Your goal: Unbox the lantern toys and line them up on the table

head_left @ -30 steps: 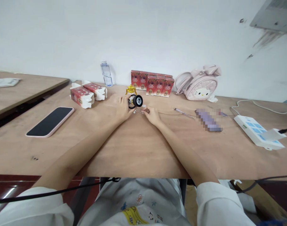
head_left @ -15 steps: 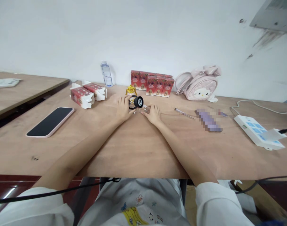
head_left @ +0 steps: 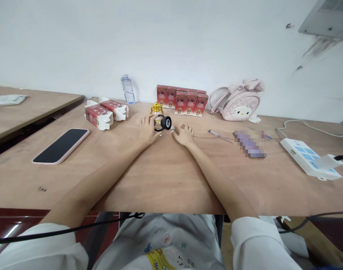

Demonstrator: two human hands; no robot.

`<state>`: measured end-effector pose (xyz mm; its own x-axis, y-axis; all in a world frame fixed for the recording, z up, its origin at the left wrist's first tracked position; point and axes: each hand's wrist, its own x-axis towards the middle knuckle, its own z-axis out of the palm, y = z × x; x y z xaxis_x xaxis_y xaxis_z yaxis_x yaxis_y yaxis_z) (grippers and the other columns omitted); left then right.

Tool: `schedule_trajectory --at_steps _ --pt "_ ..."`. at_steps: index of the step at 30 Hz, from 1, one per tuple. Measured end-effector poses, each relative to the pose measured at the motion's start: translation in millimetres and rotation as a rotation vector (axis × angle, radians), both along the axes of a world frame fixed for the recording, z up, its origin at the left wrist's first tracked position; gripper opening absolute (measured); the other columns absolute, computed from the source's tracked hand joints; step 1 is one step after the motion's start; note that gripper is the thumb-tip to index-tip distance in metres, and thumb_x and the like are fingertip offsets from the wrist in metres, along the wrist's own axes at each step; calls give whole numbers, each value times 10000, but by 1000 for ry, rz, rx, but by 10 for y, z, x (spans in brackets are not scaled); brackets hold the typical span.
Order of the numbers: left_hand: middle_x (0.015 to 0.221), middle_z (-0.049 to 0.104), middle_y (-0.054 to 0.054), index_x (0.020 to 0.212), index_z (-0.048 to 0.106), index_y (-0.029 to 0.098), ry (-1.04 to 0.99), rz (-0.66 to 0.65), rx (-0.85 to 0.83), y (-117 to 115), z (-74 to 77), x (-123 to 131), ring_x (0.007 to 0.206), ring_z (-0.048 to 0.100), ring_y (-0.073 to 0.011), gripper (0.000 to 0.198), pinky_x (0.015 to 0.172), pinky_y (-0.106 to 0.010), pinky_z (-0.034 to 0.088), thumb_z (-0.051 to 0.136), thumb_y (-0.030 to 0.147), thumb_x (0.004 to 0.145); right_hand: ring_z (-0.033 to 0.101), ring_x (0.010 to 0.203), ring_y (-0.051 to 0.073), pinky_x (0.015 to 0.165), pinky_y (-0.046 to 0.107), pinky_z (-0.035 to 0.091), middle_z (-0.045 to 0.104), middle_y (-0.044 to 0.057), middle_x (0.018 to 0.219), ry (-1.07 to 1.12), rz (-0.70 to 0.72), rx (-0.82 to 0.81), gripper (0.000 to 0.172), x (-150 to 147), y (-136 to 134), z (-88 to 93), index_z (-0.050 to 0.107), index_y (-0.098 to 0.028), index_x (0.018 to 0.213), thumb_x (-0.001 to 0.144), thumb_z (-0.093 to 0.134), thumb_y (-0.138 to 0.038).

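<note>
Holds a black lantern [head_left: 166, 122] on its side over the table [head_left: 166, 176], at twelve o'clock from the body, with the fingers and thumb of the left hand [head_left: 148, 129] closed about its left part. Has the right hand [head_left: 184, 135] at four o'clock from it, with fingers loosely bent by small white bits [head_left: 172, 129], any pinch on them impossible to tell. Faces a gold-topped lantern [head_left: 156, 108] just beyond at eleven o'clock and red boxes [head_left: 191, 103] between one and two

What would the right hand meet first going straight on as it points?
Likely the small whitish pieces just ahead of the right hand, then the black cylinder at the left hand; depth is unclear.
</note>
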<state>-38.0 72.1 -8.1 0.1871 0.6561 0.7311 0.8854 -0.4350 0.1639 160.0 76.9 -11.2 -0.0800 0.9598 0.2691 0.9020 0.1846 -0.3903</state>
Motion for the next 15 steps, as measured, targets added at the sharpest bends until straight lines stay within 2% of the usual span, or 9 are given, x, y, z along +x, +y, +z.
schedule_trajectory --at_steps 4,15 --pt "1273 497 -166 1307 422 194 -2 4 -15 -9 15 4 1159 466 -334 619 972 -464 358 656 420 781 384 1245 352 1006 529 297 453 126 1347 2 5 -1 431 0 2 -6 573 -309 1246 847 534 -467" --pt "1241 515 -168 1285 450 147 11 -3 -18 -26 34 21 1131 474 -333 619 956 -436 364 668 411 769 407 1221 338 1000 493 314 499 133 1282 23 9 -18 365 17 -21 11 632 -266 1150 845 540 -443"
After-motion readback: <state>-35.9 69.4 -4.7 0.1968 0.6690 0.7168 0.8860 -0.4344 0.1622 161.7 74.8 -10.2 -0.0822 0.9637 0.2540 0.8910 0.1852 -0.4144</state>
